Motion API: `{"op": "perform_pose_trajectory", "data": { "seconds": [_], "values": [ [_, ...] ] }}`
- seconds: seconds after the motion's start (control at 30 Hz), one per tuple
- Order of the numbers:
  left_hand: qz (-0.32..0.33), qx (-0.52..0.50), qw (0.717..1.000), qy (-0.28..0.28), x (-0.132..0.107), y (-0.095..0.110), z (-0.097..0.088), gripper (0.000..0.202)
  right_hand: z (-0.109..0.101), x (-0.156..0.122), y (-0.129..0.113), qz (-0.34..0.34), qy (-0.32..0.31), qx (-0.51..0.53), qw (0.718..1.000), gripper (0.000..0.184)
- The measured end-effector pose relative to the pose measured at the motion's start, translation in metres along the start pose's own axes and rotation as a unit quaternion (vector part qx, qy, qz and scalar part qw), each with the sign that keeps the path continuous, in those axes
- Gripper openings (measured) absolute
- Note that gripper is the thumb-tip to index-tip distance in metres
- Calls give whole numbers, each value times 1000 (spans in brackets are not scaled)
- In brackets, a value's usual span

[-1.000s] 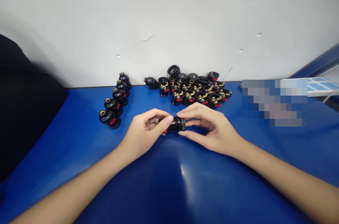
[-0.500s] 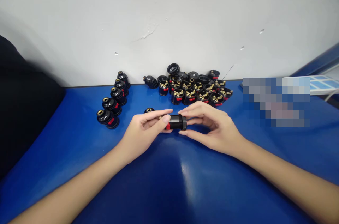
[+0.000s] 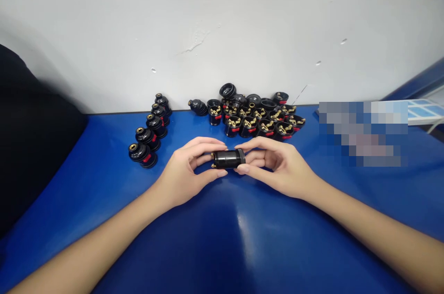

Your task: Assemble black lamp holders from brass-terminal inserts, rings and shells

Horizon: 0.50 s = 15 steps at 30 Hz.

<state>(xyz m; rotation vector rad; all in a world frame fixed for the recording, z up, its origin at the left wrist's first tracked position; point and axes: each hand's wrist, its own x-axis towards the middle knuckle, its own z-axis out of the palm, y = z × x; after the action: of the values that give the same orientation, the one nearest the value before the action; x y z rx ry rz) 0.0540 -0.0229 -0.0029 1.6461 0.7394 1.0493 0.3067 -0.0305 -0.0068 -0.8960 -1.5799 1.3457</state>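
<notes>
While crosswise, cylinder (image 3: 229,159) brass-tipped leftward.

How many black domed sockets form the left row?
5: the first glossy black domed socket nearest the white wall, then second, third, fourth, fifth, slanting toward the viewer along the blue tabletop.

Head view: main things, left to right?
Black fabric-like mass, slanted row of five domed black parts with gold-coloured tips, left hand, black cylindrical part with brass-coloured prongs, right hand, white panel with blue rectangles.
</notes>
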Motion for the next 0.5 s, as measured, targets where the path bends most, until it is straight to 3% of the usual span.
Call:
{"op": "perform_pose_trajectory", "data": {
  "seconds": [0.17,0.33,0.4,0.5],
  "values": [
    [39,108,993,-28,1,-1,-4,39,-2,0,-1,17,-3,23,1000,36],
    [112,264,958,-13,0,1,-7,46,-3,1,0,18,-5,33,999,34],
    [122,287,950,-9,-1,2,-6,47,-3,1,0,19,-3,36,999,34],
    [81,251,965,-1,-2,3,-3,44,-3,1,0,18,-5,34,999,35]
  ]
}}
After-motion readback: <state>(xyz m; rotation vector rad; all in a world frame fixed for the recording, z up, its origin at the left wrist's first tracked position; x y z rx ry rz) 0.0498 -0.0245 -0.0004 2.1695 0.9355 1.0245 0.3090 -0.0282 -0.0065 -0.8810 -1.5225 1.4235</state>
